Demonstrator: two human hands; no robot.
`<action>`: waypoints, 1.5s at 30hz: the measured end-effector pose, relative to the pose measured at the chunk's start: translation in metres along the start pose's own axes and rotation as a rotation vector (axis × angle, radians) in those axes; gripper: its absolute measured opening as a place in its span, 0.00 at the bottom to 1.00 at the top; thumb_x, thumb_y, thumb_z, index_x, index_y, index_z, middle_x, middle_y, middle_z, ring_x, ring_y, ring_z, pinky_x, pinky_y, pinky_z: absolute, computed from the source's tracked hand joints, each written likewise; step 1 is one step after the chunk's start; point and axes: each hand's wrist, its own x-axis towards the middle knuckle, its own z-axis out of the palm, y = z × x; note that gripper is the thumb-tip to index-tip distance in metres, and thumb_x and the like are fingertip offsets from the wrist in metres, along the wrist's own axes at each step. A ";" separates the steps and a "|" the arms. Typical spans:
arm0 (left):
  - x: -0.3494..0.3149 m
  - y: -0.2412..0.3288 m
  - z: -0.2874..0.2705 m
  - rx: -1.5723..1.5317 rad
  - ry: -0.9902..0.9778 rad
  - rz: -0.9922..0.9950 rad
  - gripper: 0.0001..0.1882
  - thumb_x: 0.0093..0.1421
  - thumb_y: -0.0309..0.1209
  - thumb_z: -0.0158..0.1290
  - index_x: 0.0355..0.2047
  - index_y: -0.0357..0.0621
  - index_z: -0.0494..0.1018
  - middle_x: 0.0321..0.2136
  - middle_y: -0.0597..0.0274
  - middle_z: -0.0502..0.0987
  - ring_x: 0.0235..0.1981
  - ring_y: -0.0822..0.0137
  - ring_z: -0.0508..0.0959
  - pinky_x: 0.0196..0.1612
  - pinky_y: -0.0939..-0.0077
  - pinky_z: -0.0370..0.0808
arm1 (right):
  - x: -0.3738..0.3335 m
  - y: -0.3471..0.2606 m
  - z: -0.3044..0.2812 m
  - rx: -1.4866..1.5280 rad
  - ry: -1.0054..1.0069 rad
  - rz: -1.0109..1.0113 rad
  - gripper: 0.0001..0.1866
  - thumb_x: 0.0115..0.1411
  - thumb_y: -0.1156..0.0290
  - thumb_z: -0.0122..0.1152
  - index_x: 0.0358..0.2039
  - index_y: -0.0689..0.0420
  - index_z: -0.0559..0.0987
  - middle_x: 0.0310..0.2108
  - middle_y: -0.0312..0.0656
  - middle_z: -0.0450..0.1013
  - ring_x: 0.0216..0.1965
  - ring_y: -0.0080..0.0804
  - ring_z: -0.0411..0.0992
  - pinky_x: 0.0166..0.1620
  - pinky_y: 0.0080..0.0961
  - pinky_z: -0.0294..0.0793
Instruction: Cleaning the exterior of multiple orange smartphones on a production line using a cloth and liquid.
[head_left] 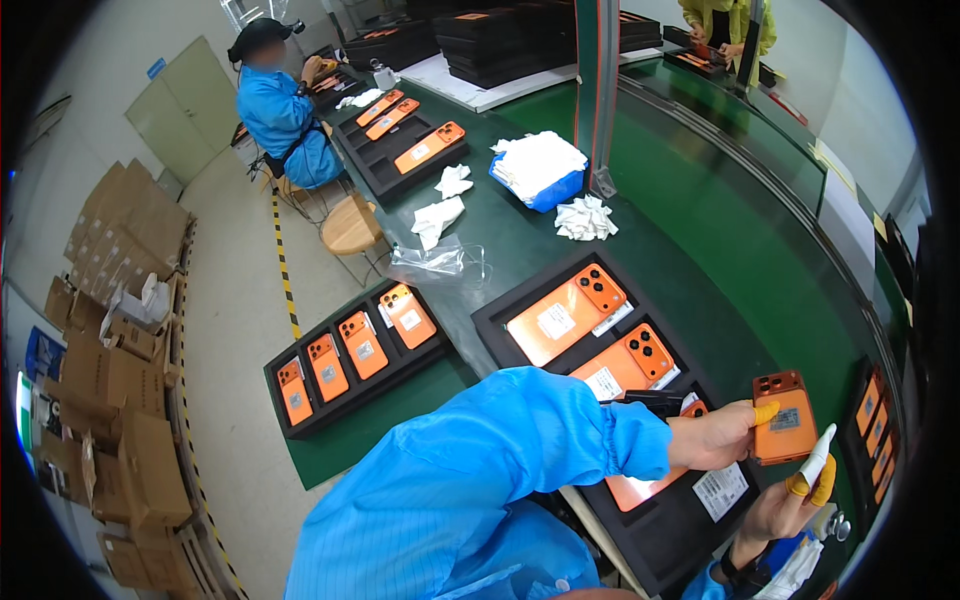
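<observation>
L hand point(715, 437) pinches orange phone point(798, 445), grey label point(785, 420) on back, right of blk tray point(655, 548); R hand point(785, 508) part-curled w/ white cloth point(820, 455); tray's white label point(720, 490) too small to read

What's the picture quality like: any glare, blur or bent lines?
In the head view, glare whitens part of the top phone in the near tray; the fisheye bends the rail and leaves the corners black; the seated person's face is blurred, while the held phone looks fairly sharp.
</observation>
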 end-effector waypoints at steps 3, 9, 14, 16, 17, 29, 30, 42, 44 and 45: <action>0.000 -0.002 0.004 0.014 0.042 -0.005 0.18 0.69 0.41 0.37 0.55 0.49 0.63 0.51 0.68 0.70 0.51 0.72 0.70 0.51 0.70 0.68 | -0.006 0.007 -0.003 0.125 -0.056 0.151 0.22 0.65 0.68 0.40 0.58 0.62 0.59 0.57 0.53 0.60 0.58 0.44 0.63 0.61 0.41 0.60; 0.005 -0.006 -0.006 0.048 0.146 -0.016 0.17 0.69 0.40 0.37 0.55 0.50 0.63 0.48 0.68 0.71 0.47 0.72 0.71 0.45 0.73 0.70 | 0.008 -0.004 0.006 0.030 0.065 0.112 0.16 0.57 0.85 0.55 0.47 0.72 0.72 0.48 0.54 0.68 0.45 0.46 0.73 0.47 0.33 0.76; 0.006 -0.005 -0.007 0.073 0.137 -0.025 0.16 0.69 0.39 0.37 0.52 0.50 0.63 0.44 0.69 0.72 0.44 0.74 0.72 0.41 0.76 0.69 | 0.022 -0.012 0.008 -0.252 0.085 -0.172 0.17 0.56 0.85 0.56 0.47 0.73 0.72 0.48 0.53 0.68 0.46 0.46 0.73 0.48 0.32 0.77; 0.005 -0.004 -0.002 0.072 0.157 -0.025 0.15 0.69 0.39 0.37 0.52 0.50 0.64 0.44 0.69 0.72 0.44 0.75 0.72 0.42 0.76 0.69 | 0.021 -0.010 0.008 -0.259 0.080 -0.171 0.17 0.56 0.85 0.56 0.48 0.73 0.72 0.48 0.54 0.68 0.46 0.46 0.73 0.48 0.33 0.77; 0.005 -0.004 0.001 0.047 0.183 -0.012 0.15 0.69 0.39 0.37 0.51 0.51 0.64 0.44 0.69 0.71 0.44 0.75 0.72 0.43 0.76 0.70 | 0.020 -0.009 0.008 -0.268 0.079 -0.171 0.17 0.56 0.85 0.56 0.48 0.73 0.71 0.48 0.54 0.68 0.46 0.46 0.73 0.48 0.33 0.77; 0.002 -0.010 0.008 -0.087 0.117 -0.011 0.16 0.66 0.44 0.44 0.50 0.54 0.67 0.42 0.73 0.75 0.41 0.75 0.76 0.42 0.78 0.73 | 0.005 -0.009 -0.006 -0.132 -0.005 -0.037 0.19 0.61 0.81 0.51 0.51 0.77 0.65 0.52 0.58 0.64 0.50 0.52 0.70 0.52 0.40 0.73; 0.001 -0.006 0.015 -0.058 0.140 0.019 0.14 0.64 0.42 0.46 0.47 0.53 0.69 0.41 0.72 0.75 0.40 0.75 0.75 0.41 0.77 0.73 | 0.009 -0.014 0.005 -0.158 0.129 -0.048 0.15 0.55 0.85 0.57 0.45 0.73 0.73 0.48 0.56 0.68 0.44 0.48 0.73 0.47 0.35 0.75; -0.023 0.038 0.025 -0.111 0.311 -0.153 0.15 0.67 0.37 0.40 0.46 0.39 0.68 0.26 0.66 0.67 0.21 0.76 0.61 0.30 0.79 0.62 | 0.044 -0.048 0.025 -0.154 0.127 -0.086 0.21 0.34 0.88 0.58 0.35 0.66 0.79 0.38 0.53 0.71 0.30 0.46 0.72 0.29 0.31 0.73; -0.026 0.038 0.021 -0.136 0.305 -0.156 0.15 0.68 0.37 0.39 0.45 0.40 0.68 0.26 0.66 0.66 0.20 0.76 0.60 0.30 0.79 0.62 | 0.043 -0.051 0.025 -0.168 0.118 -0.082 0.20 0.34 0.88 0.58 0.34 0.66 0.79 0.38 0.52 0.71 0.30 0.46 0.72 0.28 0.30 0.73; -0.026 0.037 0.017 -0.153 0.303 -0.165 0.14 0.68 0.36 0.39 0.48 0.44 0.67 0.30 0.62 0.69 0.20 0.75 0.61 0.29 0.81 0.63 | 0.042 -0.052 0.025 -0.158 0.122 -0.084 0.20 0.34 0.88 0.58 0.34 0.66 0.79 0.38 0.52 0.71 0.30 0.46 0.72 0.28 0.30 0.73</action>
